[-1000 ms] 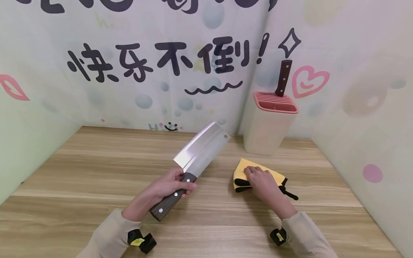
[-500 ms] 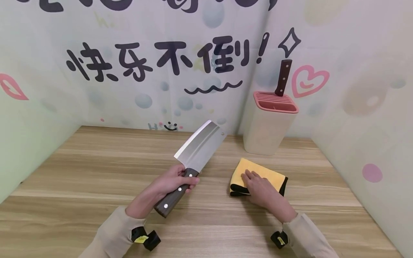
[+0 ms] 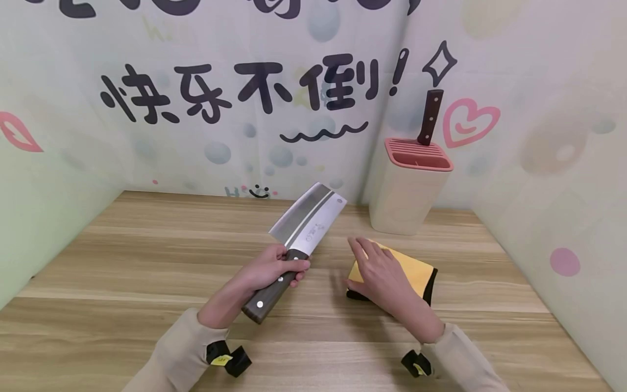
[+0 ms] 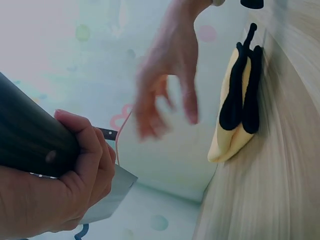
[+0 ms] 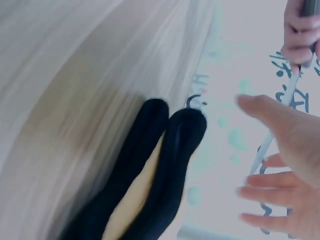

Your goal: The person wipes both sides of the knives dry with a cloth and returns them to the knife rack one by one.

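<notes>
My left hand grips the dark riveted handle of a cleaver, thumb lying across the handle. Its broad steel blade points up and away to the right, held above the table. On the table at right lies a folded yellow cloth with black edging. My right hand hovers over it with fingers spread and holds nothing. In the left wrist view a gap shows between the blurred right hand and the cloth. From the right wrist, the cloth's rounded black edges appear beside the open fingers.
Behind the cloth stands a white knife block with a pink slotted top, one dark-handled knife upright in it. A printed backdrop closes off the wooden table at the back and sides.
My right hand has let go of the cloth and lifted off it, fingers spreading. The cloth lies flatter than before. The cleaver has shifted slightly right and its blade has turned a little.
</notes>
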The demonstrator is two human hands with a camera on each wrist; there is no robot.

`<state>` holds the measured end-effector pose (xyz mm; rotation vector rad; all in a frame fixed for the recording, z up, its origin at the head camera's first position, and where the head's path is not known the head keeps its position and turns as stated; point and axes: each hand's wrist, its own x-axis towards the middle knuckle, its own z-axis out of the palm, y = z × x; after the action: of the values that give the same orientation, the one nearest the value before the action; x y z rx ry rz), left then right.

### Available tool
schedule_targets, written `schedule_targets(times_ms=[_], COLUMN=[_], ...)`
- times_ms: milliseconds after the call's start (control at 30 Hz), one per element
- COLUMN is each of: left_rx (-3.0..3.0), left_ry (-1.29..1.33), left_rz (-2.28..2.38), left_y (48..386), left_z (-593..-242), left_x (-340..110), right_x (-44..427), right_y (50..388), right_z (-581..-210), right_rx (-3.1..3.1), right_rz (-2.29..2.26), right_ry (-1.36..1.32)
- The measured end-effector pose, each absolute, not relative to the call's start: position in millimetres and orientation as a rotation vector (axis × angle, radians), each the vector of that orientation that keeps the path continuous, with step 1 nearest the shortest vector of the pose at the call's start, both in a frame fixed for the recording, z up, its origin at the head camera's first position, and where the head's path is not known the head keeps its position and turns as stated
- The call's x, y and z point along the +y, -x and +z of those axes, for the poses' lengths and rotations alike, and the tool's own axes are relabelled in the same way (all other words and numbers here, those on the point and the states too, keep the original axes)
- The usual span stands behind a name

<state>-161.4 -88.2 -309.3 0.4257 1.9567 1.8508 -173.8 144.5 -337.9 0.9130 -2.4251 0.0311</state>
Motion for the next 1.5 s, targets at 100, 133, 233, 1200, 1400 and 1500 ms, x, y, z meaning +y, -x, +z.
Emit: schedule_targets(times_ms=[100,133,233,1200,1400,1500], left_rx=[1.923,1.912,1.881,2.081,2.756,3.066], left_ry=[-0.442,-0.448,-0.493,-0.791,-0.921,-0.988], left_rz=[1.857,1.858,1.85,1.842,1.669,1.663], left_y=[161,160,158,154,156,157], left_z=[-306,-306,-304,-279,-273,-268], left_x=[-85,-84,-81,-76,-66,-62], right_x=[132,128,116,106,106,107], right_y=[176,176,175,177,179,181], right_z=[-333,-332,-329,-317,-311,-310], right_rx=[-2.248,-2.196,-2.075,-1.996,-1.959,-1.938], right_rz=[0.066,0.067,0.039,0.667,0.892,0.984], right_ry=[-1.035,-1.086,-1.205,-1.057,-1.039,-1.017])
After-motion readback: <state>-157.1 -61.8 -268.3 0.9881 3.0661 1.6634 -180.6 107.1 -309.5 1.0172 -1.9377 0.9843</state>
